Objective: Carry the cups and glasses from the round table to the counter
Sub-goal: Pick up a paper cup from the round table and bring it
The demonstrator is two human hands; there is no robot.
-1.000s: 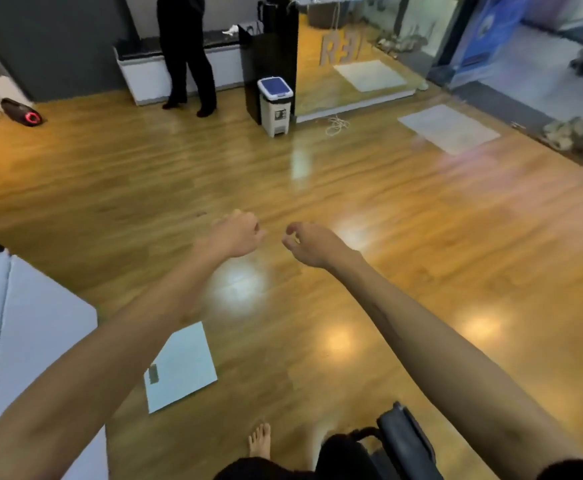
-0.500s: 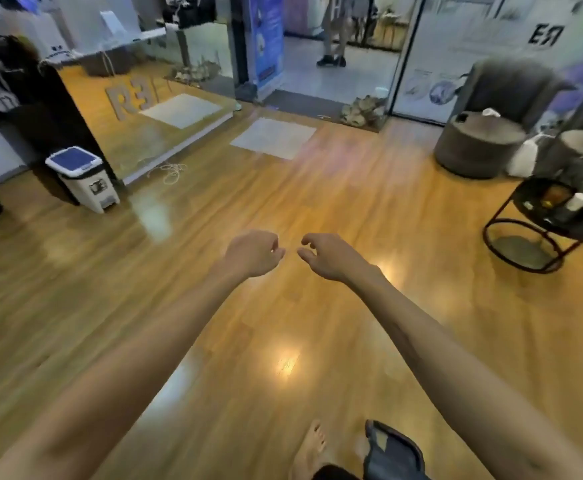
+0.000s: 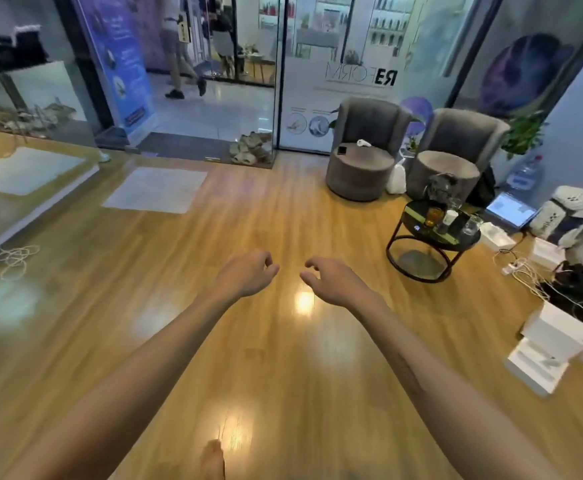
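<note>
Head view: both arms stretched out over the wood floor (image 3: 283, 209), left hand (image 3: 245, 274) and right hand (image 3: 335, 280) loosely curled, holding nothing. Off to the right, well apart, the round table (image 3: 418, 233) carries an amber glass (image 3: 433, 216), a white cup (image 3: 450, 217) and clear glasses (image 3: 471, 226)

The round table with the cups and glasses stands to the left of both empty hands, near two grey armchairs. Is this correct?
Not quite: the head view shows the round table to the right of the left hand and right hand, not the left. The rest holds.
</note>
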